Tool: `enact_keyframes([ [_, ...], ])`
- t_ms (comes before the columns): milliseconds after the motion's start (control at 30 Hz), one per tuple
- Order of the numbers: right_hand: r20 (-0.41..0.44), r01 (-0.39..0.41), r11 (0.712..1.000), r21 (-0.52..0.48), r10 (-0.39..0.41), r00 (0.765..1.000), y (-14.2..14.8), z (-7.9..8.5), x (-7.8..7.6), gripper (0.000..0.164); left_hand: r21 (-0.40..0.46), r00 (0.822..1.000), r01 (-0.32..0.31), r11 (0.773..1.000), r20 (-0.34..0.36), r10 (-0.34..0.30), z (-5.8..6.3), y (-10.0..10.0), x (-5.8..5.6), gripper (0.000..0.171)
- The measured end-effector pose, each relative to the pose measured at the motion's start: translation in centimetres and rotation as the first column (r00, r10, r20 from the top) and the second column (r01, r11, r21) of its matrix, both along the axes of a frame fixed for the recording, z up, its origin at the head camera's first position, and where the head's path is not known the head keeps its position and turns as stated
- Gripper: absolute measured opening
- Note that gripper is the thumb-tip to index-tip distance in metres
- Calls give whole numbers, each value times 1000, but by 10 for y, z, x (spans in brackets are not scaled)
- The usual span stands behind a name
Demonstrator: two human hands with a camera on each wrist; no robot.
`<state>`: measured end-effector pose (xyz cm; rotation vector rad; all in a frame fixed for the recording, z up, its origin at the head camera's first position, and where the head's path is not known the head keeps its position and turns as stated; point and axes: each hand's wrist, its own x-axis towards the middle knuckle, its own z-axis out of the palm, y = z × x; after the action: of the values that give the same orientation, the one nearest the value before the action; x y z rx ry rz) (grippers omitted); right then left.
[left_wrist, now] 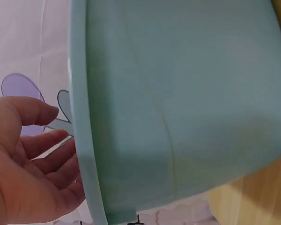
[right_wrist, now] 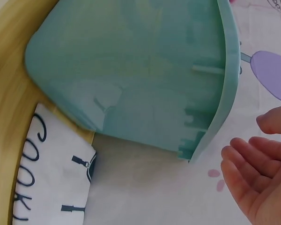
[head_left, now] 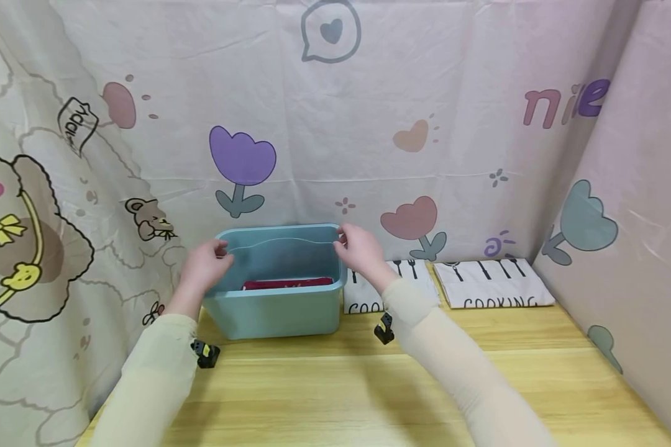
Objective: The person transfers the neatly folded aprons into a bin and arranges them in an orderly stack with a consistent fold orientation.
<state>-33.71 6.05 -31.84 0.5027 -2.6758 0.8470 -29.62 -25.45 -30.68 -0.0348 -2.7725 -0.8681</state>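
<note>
A light blue-green plastic bin (head_left: 282, 318) stands on the table against the back cloth. Inside lies a dark red item (head_left: 287, 284) with pale markings, its kind unclear. My left hand (head_left: 204, 270) is at the bin's left end, fingers loosely bent beside the rim (left_wrist: 82, 117) and nothing visible in its grasp. At the right end, my right hand (head_left: 360, 251) hovers by the rim; in the right wrist view its relaxed fingers (right_wrist: 246, 164) are apart from the bin and hold nothing visible. A thin pale line (head_left: 285, 239) crosses between the hands; whether string or mark, I cannot tell.
Two folded white cloths printed with utensils and lettering lie right of the bin: one cloth (head_left: 363, 297) partly behind my right forearm, another cloth (head_left: 492, 288) farther right. Printed curtains (head_left: 335, 124) enclose the wooden table (head_left: 313, 385). Each wrist carries a small black device (head_left: 205, 354).
</note>
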Motion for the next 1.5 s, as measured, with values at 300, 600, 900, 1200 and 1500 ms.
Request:
enact_keyframes([
  [300,-72,-53,996,73,58,996,28,-10,13,37,-91,991,78,993,-106,-87,-9,1,17,47],
  [600,-151,1,993,116,16,988,52,-31,16,40,-182,960,99,978,-242,-142,-18,7,30,45],
  [900,-163,56,980,194,-24,986,69,-66,17,41,-252,930,60,966,-338,-146,-22,20,46,42],
  [1200,-164,121,969,217,-86,983,83,-102,9,39,-292,900,73,954,-393,-189,-25,34,58,41],
  [1500,-48,127,957,261,-119,992,96,-126,2,41,-337,891,111,935,-383,-244,-29,48,64,45],
])
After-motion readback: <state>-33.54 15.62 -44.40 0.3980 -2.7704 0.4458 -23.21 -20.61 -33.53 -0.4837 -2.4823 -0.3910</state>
